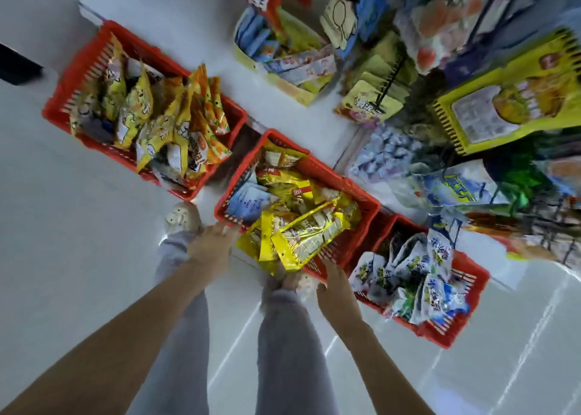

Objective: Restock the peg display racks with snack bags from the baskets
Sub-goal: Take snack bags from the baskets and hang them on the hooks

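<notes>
Both hands reach the middle red basket — left hand at its near-left corner, right hand at its near edge, grips unclear — where long yellow snack bags overhang, long axis pointing diagonally toward that edge.

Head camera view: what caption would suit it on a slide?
Both hands reach for the middle red basket of yellow snack bags.
</notes>
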{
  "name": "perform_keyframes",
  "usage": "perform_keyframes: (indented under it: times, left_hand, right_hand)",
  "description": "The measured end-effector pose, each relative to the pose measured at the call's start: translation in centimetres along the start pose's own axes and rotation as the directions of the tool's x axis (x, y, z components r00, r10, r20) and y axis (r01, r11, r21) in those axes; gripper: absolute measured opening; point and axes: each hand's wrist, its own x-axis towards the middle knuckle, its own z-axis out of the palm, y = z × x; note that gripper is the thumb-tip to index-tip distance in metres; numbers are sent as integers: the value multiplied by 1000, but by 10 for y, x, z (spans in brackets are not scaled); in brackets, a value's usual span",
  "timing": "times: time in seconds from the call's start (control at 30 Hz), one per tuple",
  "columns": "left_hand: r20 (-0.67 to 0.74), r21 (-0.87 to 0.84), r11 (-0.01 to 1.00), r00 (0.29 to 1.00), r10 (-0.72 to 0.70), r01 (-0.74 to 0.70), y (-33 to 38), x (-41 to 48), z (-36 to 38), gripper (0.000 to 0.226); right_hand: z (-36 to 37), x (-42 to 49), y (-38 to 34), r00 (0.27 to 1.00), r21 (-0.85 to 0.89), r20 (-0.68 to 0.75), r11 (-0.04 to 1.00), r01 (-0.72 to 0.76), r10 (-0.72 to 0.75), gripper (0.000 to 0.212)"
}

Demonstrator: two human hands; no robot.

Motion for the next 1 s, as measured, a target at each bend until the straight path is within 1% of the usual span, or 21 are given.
perform_keyframes:
  times: [0.03, 0.2, 0.33, 0.4, 0.43, 0.47, 0.5, 0.53, 0.57, 0.6, 0.63, 0.67, 0.7, 0.73, 0.77, 0.83, 0.87, 0.9, 0.93, 0.97, 1.0]
  left_hand:
    - [5, -31, 999, 1000, -20, 21, 10, -2, 16, 57]
    - [81, -168, 986, 997, 4, 9, 79, 3, 67, 59]
    - [101, -181, 980, 990, 101, -82, 140, 22, 96, 57]
    - [134, -166, 985, 989, 65, -43, 161, 34, 114, 59]
    - [112, -180, 984, 994, 12, 8, 169, 40, 121, 62]
    - [56, -221, 973, 997, -62, 73, 174, 46, 129, 68]
    - [-4, -291, 944, 987, -162, 154, 176, 52, 137, 75]
    - [-32, -390, 884, 956, -291, 256, 175, 59, 144, 82]
    - [-18, -500, 784, 901, -433, 367, 169, 66, 150, 87]
    - [8, -598, 662, 829, -559, 452, 161, 74, 157, 89]
    - [31, -662, 559, 764, -644, 498, 151, 82, 162, 89]
    - [59, -701, 488, 723, -688, 521, 144, 88, 165, 87]
    - [85, -728, 442, 708, -701, 524, 137, 93, 168, 83]
    - [106, -743, 422, 713, -694, 520, 133, 97, 170, 76]
    - [121, -739, 422, 720, -684, 525, 133, 100, 170, 66]
    - [122, -683, 467, 718, -685, 562, 136, 103, 171, 48]
    - [104, -647, 493, 708, -699, 582, 141, 104, 171, 48]
    - [70, -617, 520, 699, -711, 591, 148, 104, 172, 55]
    - [10, -585, 562, 698, -716, 584, 157, 103, 173, 68]
    - [-66, -554, 620, 713, -698, 556, 166, 101, 172, 82]
    - [-130, -516, 688, 747, -651, 510, 176, 99, 170, 90]
  right_hand:
    - [-2, -1, 18, 1000, -5, -6, 1000, 1, -1, 58]
    - [5, 10, 95, 999, -52, 9, 998, -35, 36, 59]
    - [24, 31, 143, 992, 1, -33, 992, -123, 123, 57]
    - [31, 43, 168, 984, -27, -105, 989, -146, 143, 56]
    - [34, 49, 181, 977, -37, -146, 986, -162, 155, 56]
    - [36, 56, 192, 970, -33, -176, 984, -178, 169, 56]
    - [38, 63, 202, 965, -17, -187, 982, -190, 183, 57]
    - [40, 70, 209, 964, 2, -187, 981, -192, 189, 58]
    - [43, 77, 214, 966, 16, -181, 983, -183, 183, 59]
    - [45, 83, 216, 970, 25, -178, 986, -163, 165, 59]
    - [48, 91, 217, 973, 30, -180, 990, -141, 144, 59]
    - [50, 99, 216, 973, 29, -193, 992, -120, 123, 60]
    - [54, 107, 213, 971, 30, -213, 994, -105, 109, 62]
    - [57, 115, 209, 968, 43, -229, 995, -94, 101, 64]
    - [60, 123, 202, 969, 67, -229, 994, -84, 97, 66]
    - [67, 138, 183, 980, 113, -191, 993, -43, 64, 69]
    - [70, 144, 172, 985, 117, -171, 993, -12, 32, 69]
    - [73, 148, 160, 987, 105, -160, 994, 16, 1, 69]
    - [75, 150, 151, 987, 76, -160, 997, 35, -22, 68]
    - [77, 150, 143, 985, 38, -168, 998, 43, -36, 68]
    - [77, 149, 138, 982, 8, -186, 999, 38, -36, 67]
